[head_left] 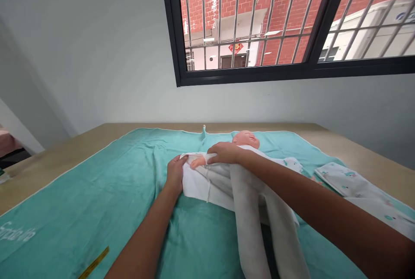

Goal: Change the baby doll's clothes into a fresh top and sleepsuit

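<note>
A baby doll lies on a teal towel, its head at the far side and its pale cloth legs pointing toward me. A white garment is spread under and around its upper body. My left hand pinches the outer edge of the garment's left part. Opposite it, my right hand grips the upper edge of the same white cloth, near the doll's chest. Between my two hands the doll's small hand shows in the cloth. My right forearm hides part of the doll's torso.
Folded white printed cloths lie on the towel at the right. A yellow strip lies at the lower left. The wooden tabletop borders the towel, with a wall and a barred window behind.
</note>
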Demonstrator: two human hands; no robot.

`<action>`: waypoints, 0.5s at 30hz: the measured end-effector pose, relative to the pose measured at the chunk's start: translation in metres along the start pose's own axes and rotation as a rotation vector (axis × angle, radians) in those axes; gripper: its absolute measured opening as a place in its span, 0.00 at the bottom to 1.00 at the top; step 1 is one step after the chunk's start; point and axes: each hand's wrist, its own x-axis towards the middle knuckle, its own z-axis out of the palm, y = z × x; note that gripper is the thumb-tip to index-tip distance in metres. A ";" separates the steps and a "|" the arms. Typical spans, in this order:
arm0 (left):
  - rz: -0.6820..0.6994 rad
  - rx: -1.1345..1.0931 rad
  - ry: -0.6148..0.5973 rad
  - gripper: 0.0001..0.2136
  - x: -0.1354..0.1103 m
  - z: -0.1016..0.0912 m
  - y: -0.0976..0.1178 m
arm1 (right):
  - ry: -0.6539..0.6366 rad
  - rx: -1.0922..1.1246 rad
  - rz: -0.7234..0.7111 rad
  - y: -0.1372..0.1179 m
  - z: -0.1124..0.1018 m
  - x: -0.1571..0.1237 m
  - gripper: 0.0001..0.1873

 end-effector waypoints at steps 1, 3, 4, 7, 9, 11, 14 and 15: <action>0.033 0.026 0.012 0.10 -0.003 0.002 0.001 | -0.008 -0.039 -0.002 -0.001 0.003 0.001 0.23; 0.080 0.045 0.022 0.08 -0.008 0.007 0.001 | -0.019 -0.105 -0.005 -0.003 0.008 0.004 0.25; 0.111 0.069 0.034 0.08 -0.010 0.009 0.001 | -0.024 -0.130 -0.003 -0.005 0.009 0.004 0.25; 0.220 0.154 0.153 0.08 -0.016 0.015 0.001 | -0.060 -0.200 0.003 -0.011 0.007 0.004 0.22; 0.256 0.170 0.246 0.08 -0.019 0.016 0.005 | -0.084 -0.271 0.018 -0.013 0.003 0.003 0.20; 0.235 0.129 0.280 0.08 -0.022 0.017 0.011 | -0.087 -0.366 0.056 -0.012 0.001 0.001 0.18; 0.150 0.041 0.176 0.11 -0.027 0.020 0.018 | -0.056 -0.417 0.100 -0.007 0.005 0.001 0.18; 0.119 0.025 0.109 0.12 -0.028 0.022 0.019 | -0.032 -0.391 0.098 -0.005 0.008 0.001 0.18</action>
